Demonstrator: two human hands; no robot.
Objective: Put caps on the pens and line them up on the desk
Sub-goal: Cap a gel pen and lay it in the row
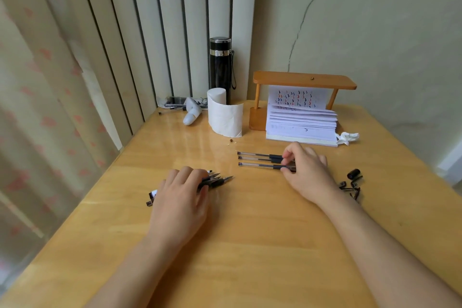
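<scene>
Three clear pens (257,159) lie side by side in a row on the wooden desk (240,232), right of centre. My right hand (303,170) rests over their right ends, thumb and fingers pinching the nearest pen of the row. My left hand (181,197) lies flat over a bunch of uncapped pens (216,179) whose tips point right; its fingers curl onto them. Several loose black caps (351,184) lie scattered to the right of my right wrist.
At the back of the desk stand a black flask (220,65), a white paper roll (223,115), a white handheld device (192,114) and a wooden stand (303,82) over a stack of paper sheets (301,125). A crumpled tissue (348,137) lies beside the stack. Curtains hang on the left.
</scene>
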